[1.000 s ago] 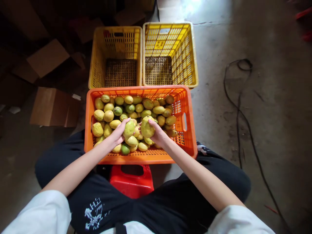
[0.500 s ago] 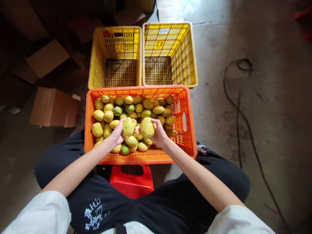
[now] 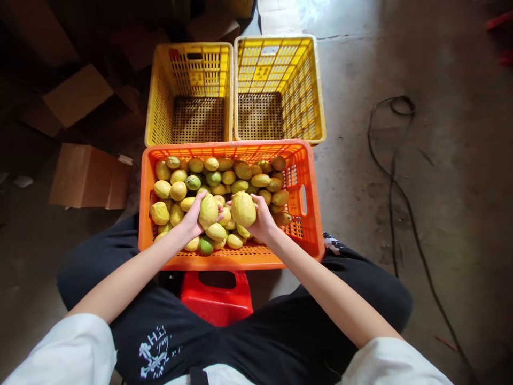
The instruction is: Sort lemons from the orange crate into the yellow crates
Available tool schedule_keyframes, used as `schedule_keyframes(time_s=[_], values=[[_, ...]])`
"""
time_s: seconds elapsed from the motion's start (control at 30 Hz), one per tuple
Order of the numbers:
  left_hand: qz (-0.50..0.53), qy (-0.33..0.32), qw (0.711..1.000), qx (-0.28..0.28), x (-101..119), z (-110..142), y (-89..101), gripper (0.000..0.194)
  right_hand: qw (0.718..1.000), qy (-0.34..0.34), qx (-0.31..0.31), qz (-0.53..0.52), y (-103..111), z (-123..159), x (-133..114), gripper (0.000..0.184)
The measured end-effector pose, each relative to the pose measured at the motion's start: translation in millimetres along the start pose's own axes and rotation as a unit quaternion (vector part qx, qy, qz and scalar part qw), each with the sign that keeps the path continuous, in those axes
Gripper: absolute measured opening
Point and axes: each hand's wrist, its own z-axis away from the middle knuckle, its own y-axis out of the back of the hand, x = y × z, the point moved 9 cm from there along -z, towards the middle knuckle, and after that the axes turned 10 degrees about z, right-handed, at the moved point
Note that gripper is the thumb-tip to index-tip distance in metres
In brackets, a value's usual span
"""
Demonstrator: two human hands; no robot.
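Observation:
My left hand (image 3: 194, 218) is closed round a yellow-green lemon (image 3: 208, 211), thumb along its upper left side. A second large lemon (image 3: 243, 209) sits in my right hand (image 3: 262, 218), whose fingers wrap its right side and partly pass beneath it. Both lemons are held up side by side, a small gap between them, over an orange plastic crate (image 3: 232, 262). Inside that crate lie many more lemons, mostly yellow, with a few greener ones such as the green lemon (image 3: 206, 245) at the near side. My hands hide some of the fruit below them.
Two yellow slatted crates, a left one (image 3: 160, 96) and a right one (image 3: 316, 101), stand against the orange crate's far side. A red plastic stool (image 3: 216, 307) is beneath its near edge. Cardboard boxes (image 3: 90, 176) lie at left; a black cable (image 3: 409, 208) crosses the floor at right.
Both lemons have turned slightly in my hands. The left one has shifted a little to the left, and the gap between them is wider.

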Motion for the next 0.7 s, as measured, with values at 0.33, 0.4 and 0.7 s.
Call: schedule_keyframes(time_s=[0.33,0.4,0.7], values=[[-0.025,-0.014,0.999,-0.039,-1.6,0.9,-3.6,0.015,0.999,0.016,-0.016,0.039,-10.3,10.6,-6.0,0.047],[-0.021,-0.015,0.999,-0.034,-1.5,-1.3,-1.3,0.012,0.999,0.022,-0.018,0.043,-10.7,10.5,-5.7,0.049],[-0.037,0.004,0.998,-0.049,-6.5,-6.0,1.2,0.016,0.994,0.072,-0.028,0.077,-11.1,10.2,-6.5,0.067]])
